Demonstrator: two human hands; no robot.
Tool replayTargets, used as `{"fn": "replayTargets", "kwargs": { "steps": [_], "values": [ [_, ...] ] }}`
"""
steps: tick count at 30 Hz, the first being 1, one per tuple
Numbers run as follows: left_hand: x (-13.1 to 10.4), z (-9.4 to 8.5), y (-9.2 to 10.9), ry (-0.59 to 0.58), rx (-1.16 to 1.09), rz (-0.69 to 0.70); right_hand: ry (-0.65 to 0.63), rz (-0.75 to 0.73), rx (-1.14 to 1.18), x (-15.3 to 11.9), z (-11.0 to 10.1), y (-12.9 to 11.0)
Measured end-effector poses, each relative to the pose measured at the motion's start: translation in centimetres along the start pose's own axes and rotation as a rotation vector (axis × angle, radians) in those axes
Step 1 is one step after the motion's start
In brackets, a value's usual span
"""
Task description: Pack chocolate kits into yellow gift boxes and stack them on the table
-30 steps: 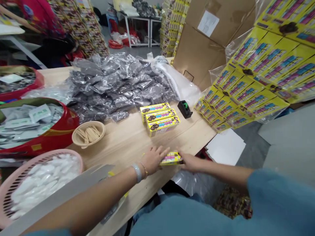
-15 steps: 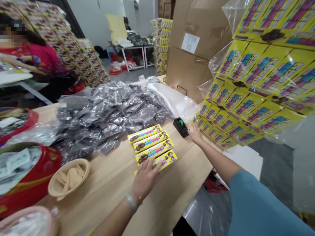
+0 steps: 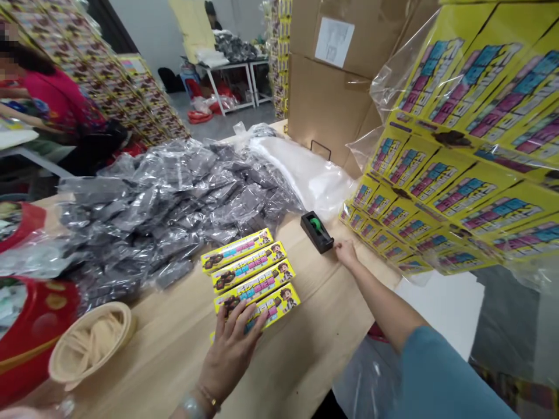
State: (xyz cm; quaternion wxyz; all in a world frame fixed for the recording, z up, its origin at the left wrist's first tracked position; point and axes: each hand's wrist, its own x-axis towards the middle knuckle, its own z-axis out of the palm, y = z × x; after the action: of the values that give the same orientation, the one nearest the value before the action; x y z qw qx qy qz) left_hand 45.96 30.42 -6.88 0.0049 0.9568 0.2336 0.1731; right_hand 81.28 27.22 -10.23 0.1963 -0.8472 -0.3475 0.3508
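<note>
My left hand (image 3: 233, 346) lies with fingers spread on the nearest of several yellow printed boxes (image 3: 248, 276), which sit in a slanted row on the wooden table. To the right of the boxes stands a black tape dispenser (image 3: 318, 233) with a green core. Just off its cutting end is my right hand (image 3: 346, 254), its fingers pinched together. Whether a strip of tape is between those fingers is too small to tell.
Behind the boxes is a heap of grey items in clear bags (image 3: 174, 198). A beige bowl (image 3: 126, 331) of wooden sticks and a red basin (image 3: 39, 343) stand left. Plastic-wrapped yellow boxes (image 3: 437, 192) tower right, by a cardboard carton (image 3: 332, 105). A co-worker (image 3: 61, 99) sits far left.
The camera view has shifted, so boxes and left hand appear lower and further left. My right hand has gone from open fingers at the dispenser's end to a closed pinch slightly away from it.
</note>
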Motion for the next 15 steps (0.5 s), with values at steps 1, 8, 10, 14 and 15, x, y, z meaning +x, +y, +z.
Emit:
{"fn": "replayTargets", "kwargs": {
  "steps": [1, 8, 10, 14, 15],
  "values": [
    [0.1, -0.1, 0.0, -0.012, 0.015, 0.009, 0.040, 0.028, -0.012, -1.2, 0.3, 0.1],
    [0.4, -0.9, 0.0, -0.116, 0.045, 0.005, -0.043, -0.091, 0.533, -13.8, 8.8, -5.1],
    [0.2, -0.9, 0.2, -0.129, 0.023, -0.012, 0.043, -0.001, 0.665, -15.0, 11.8, -7.1],
    [0.1, -0.7, 0.4, -0.052, -0.034, -0.020, 0.258, 0.112, 0.376, -15.7, 15.4, -5.0],
    [0.1, -0.7, 0.4, -0.003, -0.059, -0.023, 0.249, 0.095, 0.261, -16.2, 15.6, -3.1]
  ]
}}
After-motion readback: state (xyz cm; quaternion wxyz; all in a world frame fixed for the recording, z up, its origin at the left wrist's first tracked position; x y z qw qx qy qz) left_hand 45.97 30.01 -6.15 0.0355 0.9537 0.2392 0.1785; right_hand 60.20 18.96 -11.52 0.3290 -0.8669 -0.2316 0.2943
